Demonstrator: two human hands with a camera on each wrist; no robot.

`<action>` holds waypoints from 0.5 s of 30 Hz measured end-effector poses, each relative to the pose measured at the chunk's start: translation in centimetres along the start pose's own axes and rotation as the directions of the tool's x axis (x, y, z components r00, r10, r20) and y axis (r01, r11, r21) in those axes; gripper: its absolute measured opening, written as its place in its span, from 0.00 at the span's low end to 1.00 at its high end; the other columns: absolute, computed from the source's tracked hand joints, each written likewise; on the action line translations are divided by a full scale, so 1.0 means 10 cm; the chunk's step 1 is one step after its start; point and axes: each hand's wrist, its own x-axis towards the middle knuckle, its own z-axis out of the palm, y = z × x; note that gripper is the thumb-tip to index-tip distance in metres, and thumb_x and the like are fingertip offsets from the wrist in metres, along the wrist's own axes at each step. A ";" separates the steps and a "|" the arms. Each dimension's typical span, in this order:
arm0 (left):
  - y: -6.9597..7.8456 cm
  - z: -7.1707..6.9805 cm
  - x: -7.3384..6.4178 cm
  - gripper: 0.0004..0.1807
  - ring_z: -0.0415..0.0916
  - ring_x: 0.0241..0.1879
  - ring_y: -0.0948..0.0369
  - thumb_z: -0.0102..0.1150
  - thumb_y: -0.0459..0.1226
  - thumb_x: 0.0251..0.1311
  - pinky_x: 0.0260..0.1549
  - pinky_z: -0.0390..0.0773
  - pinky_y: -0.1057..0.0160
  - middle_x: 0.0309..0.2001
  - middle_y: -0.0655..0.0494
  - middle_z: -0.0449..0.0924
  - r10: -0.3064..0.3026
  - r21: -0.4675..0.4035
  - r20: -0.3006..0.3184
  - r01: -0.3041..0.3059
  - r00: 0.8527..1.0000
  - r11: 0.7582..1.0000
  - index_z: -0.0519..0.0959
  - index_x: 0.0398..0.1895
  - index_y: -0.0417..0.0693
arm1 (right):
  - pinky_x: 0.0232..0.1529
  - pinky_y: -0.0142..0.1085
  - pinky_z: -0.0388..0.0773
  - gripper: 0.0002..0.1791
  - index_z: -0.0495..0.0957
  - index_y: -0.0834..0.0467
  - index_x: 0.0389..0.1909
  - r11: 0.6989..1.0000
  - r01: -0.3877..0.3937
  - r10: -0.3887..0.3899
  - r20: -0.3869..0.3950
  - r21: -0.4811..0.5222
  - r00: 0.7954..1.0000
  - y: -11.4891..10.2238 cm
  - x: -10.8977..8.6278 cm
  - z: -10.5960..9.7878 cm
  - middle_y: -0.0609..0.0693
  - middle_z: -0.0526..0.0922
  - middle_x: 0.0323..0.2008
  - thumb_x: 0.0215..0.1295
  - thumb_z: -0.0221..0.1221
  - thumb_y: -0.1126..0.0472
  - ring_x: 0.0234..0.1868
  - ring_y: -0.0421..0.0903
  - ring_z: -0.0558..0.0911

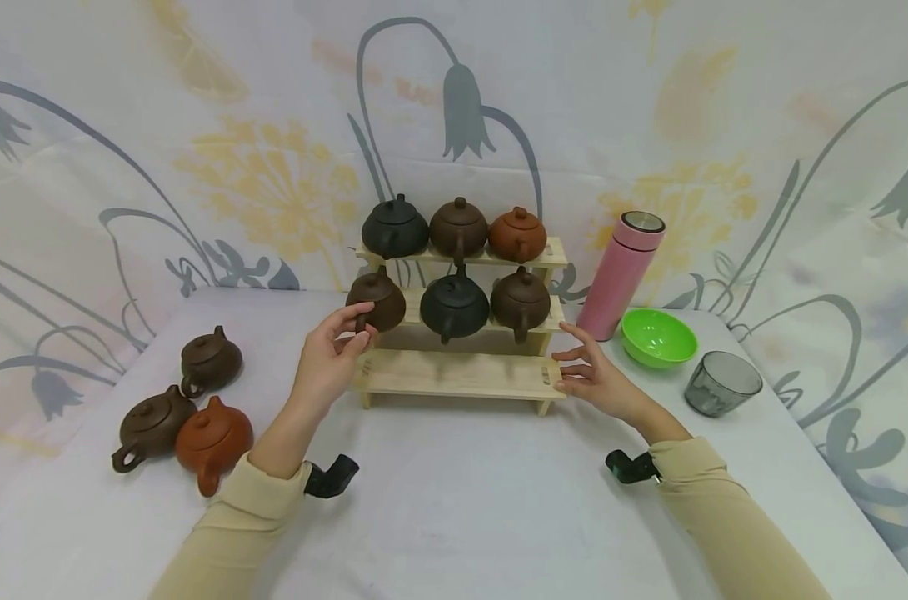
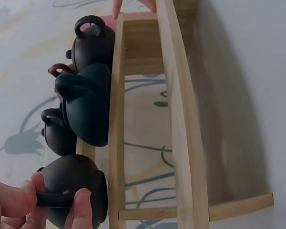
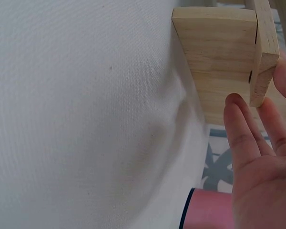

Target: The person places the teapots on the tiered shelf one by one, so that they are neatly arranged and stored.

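Observation:
At the left end of a three-tier wooden display stand [image 1: 454, 375], my left hand [image 1: 332, 354] pinches the handle of a dark brown teapot [image 1: 382, 302]. The left wrist view shows thumb and fingers on that handle [image 2: 55, 199], with the pot's base right at the middle board. A black teapot [image 1: 454, 307] and another dark brown teapot [image 1: 520, 302] sit beside it on the middle tier. My right hand [image 1: 592, 379] holds the right end of the lowest board [image 3: 264, 76], thumb above and fingertips at its edge and underside.
Black, brown and orange-red teapots [image 1: 517, 236] line the top tier. Two brown teapots [image 1: 210, 364] and an orange-red teapot [image 1: 212, 437] rest on the table at left. A pink flask [image 1: 621, 279], a green bowl [image 1: 658, 340] and a grey glass [image 1: 721, 385] stand at right.

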 end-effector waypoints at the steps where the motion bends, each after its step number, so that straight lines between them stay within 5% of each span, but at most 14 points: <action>1: 0.00 0.01 0.01 0.21 0.77 0.34 0.62 0.47 0.20 0.62 0.40 0.76 0.69 0.39 0.41 0.75 -0.005 0.005 0.005 0.005 1.000 1.000 0.72 0.58 0.38 | 0.47 0.34 0.74 0.47 0.40 0.51 0.71 1.000 -0.001 0.001 0.000 -0.002 1.000 0.00 0.00 0.00 0.70 0.64 0.54 0.59 0.58 0.74 0.55 0.68 0.69; 15: 0.00 0.10 0.11 0.21 0.75 0.46 0.50 0.44 0.22 0.65 0.51 0.72 0.54 0.42 0.40 0.74 -0.088 0.008 0.065 0.087 0.994 0.996 0.66 0.61 0.40 | 0.47 0.35 0.75 0.48 0.40 0.52 0.71 1.000 -0.004 0.004 -0.003 -0.020 1.000 -0.03 0.00 0.02 0.70 0.64 0.54 0.58 0.58 0.76 0.54 0.68 0.70</action>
